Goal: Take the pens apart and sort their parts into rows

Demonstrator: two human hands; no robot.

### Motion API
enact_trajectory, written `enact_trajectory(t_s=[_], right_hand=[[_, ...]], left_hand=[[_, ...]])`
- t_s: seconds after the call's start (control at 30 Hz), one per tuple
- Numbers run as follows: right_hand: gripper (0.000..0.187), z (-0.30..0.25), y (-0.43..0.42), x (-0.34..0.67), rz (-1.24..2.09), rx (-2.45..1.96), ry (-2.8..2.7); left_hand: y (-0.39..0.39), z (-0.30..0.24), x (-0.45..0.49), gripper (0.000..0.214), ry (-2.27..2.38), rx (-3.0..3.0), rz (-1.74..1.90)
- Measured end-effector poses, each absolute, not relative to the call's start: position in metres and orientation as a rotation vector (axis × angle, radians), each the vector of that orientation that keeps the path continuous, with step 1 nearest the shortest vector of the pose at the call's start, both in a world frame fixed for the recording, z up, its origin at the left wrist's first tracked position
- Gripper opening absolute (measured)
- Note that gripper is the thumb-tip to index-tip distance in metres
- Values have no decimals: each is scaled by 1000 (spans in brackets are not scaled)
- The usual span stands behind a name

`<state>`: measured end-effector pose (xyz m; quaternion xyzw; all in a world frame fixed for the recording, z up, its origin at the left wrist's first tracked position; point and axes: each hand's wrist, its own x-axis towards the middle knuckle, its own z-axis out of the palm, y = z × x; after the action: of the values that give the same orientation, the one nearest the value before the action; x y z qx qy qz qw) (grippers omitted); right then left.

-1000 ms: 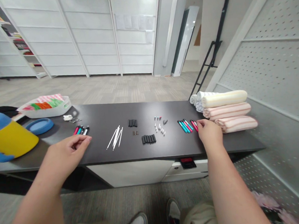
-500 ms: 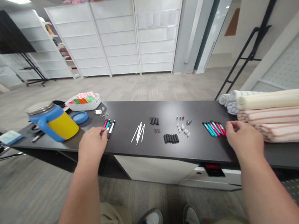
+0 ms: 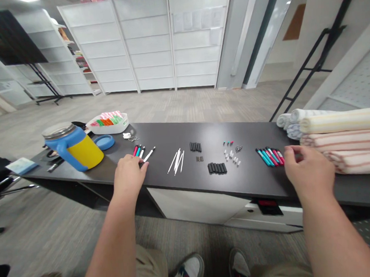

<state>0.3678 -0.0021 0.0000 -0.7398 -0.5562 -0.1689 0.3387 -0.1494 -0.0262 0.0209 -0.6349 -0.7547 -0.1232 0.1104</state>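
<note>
My left hand (image 3: 129,175) sits at the table's front edge, its fingertips pinching the lower end of a white-and-black pen (image 3: 149,154) that lies tilted to the right. Just beyond it lie several slim pens (image 3: 137,150) with pink, teal and white barrels. My right hand (image 3: 309,172) rests on the black table top (image 3: 182,185), fingers curled and holding nothing, just right of a row of teal and pink pens (image 3: 269,156). Between the hands lie white sticks (image 3: 175,161), black tubes (image 3: 217,168), short black pieces (image 3: 195,147) and small white parts (image 3: 231,157).
A blue-and-yellow mug (image 3: 75,148), a blue lid (image 3: 104,142) and a white tray of colored items (image 3: 108,125) stand at the table's left. Folded striped towels (image 3: 345,139) are stacked at the right end. A carpeted floor lies beyond and below the table.
The white-and-black pen has swung from near upright to tilting right at my left fingertips. My right hand has moved slightly away from the pens. The view has turned left since the oldest frame.
</note>
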Motion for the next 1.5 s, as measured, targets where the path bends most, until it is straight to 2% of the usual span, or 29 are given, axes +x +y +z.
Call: enact_trajectory(t_s=[0.2,0.37,0.57,0.7,0.83,1.2,1.33,1.5], right_hand=[[38,7,-9,352,-435,-1848,-1435],[46,14,-25,314,-256,-1592,-1493],[38,14,-40,247,204,-1307,-1979],[41,6,-42,225,446,-1225,-2053],[45,1,-40,225,537,-1233,-2002],[40,5,-38,226,692,-1242,-1962],[35,4,-37,227,666,-1236,-1908],[34,3,-35,228,646,-1261,-1865]], left_hand=[[-24,14,-147,36,-2279,-1791,-324],[-27,25,-145,31,-2233,-1834,-497],[-35,43,-109,25,-1734,-2328,-976],[-40,41,-73,15,-1356,-2600,-1038],[-40,31,-56,12,-1237,-2631,-1076],[-36,18,-53,11,-1301,-2657,-1210],[-39,18,-51,14,-1528,-2674,-1414],[-40,17,-50,16,-1696,-2705,-1491]])
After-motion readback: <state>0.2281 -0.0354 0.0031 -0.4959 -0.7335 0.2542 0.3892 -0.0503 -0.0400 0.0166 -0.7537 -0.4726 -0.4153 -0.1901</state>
